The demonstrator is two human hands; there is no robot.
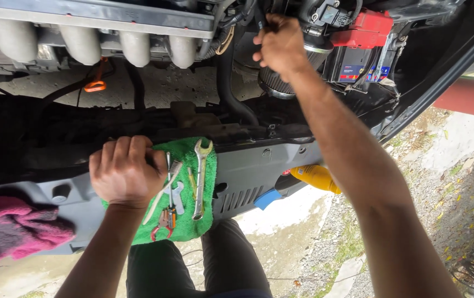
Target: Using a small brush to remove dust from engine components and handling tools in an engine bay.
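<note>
I lean over a car's engine bay. My left hand rests knuckles-up on a green towel spread on the grey front panel; whether it holds anything is hidden. Beside it on the towel lie a silver wrench, a toothbrush, red-handled pliers and a smaller spanner. My right hand reaches deep into the bay, fingers closed on a black hose or part near a cone air filter.
A silver intake manifold spans the back. A battery with a red cover sits at right. A pink cloth lies on the left panel. A yellow bottle and gravel ground show below.
</note>
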